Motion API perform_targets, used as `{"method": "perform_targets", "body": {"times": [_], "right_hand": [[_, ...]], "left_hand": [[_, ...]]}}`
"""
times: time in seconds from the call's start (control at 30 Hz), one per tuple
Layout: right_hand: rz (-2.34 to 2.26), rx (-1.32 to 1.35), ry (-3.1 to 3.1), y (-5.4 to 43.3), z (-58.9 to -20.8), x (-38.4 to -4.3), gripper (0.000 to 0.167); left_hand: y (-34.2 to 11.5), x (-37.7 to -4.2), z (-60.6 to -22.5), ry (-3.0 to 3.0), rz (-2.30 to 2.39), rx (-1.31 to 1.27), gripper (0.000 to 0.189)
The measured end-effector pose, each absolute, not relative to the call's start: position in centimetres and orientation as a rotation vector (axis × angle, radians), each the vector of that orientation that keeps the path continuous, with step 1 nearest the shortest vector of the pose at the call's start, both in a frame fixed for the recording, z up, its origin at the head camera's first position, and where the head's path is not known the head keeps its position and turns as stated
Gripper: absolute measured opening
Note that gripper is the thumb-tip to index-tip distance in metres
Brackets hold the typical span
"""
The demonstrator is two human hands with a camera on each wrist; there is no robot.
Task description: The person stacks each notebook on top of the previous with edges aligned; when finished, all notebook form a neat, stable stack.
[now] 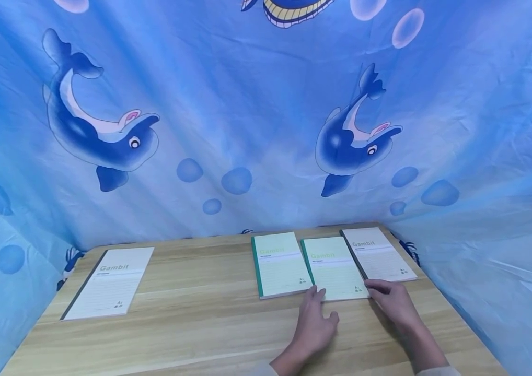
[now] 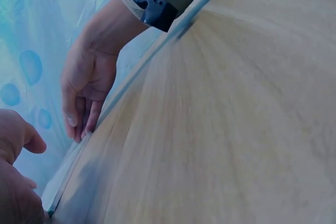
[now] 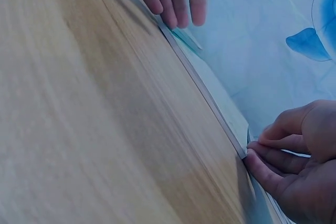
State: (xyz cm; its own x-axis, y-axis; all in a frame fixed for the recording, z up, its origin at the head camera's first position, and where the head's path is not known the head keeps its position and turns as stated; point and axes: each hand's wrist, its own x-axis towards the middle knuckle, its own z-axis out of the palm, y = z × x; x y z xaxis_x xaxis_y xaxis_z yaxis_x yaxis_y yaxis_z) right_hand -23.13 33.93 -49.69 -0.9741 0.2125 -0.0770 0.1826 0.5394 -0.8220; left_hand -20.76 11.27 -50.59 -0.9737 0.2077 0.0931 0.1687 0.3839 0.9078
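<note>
Two pale green notebooks with green spines lie side by side in the head view, the left one (image 1: pixel 282 263) slightly farther back than the middle one (image 1: pixel 334 274). My left hand (image 1: pixel 314 324) touches the near left corner of the middle notebook with mostly straight fingers, thumb held apart. At that notebook's near right corner, my right hand (image 1: pixel 395 305) pinches the edge between thumb and fingers; the right wrist view shows this right hand (image 3: pixel 302 156) at the corner. Just right of it lies a white notebook (image 1: pixel 379 253) with a dark spine, its near left corner beside my right fingertips.
Another white notebook (image 1: pixel 111 282) with a dark spine lies alone at the table's left. The wooden table (image 1: pixel 191 324) runs back to a blue curtain (image 1: pixel 266 115) printed with dolphins, which also hangs along both sides.
</note>
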Motion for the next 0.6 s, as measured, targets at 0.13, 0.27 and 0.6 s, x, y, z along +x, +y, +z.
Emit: {"method": "perform_targets", "body": {"times": [0.13,0.27,0.6], "right_hand": [[1.457,-0.367,-2.729,33.8,-49.5,-23.2,0.038],[1.46,-0.377,-2.738,33.8,-49.4,-23.3,0.039],[1.516,-0.487,-2.721,34.1,-49.6,-23.2,0.044]], "left_hand": [[11.2,-20.5,-50.3,2.577,1.721,0.318,0.065],[11.2,-20.4,-49.9,2.513,1.781,0.299,0.064],[10.5,-20.9,-49.4,2.157,2.056,0.056,0.055]]}}
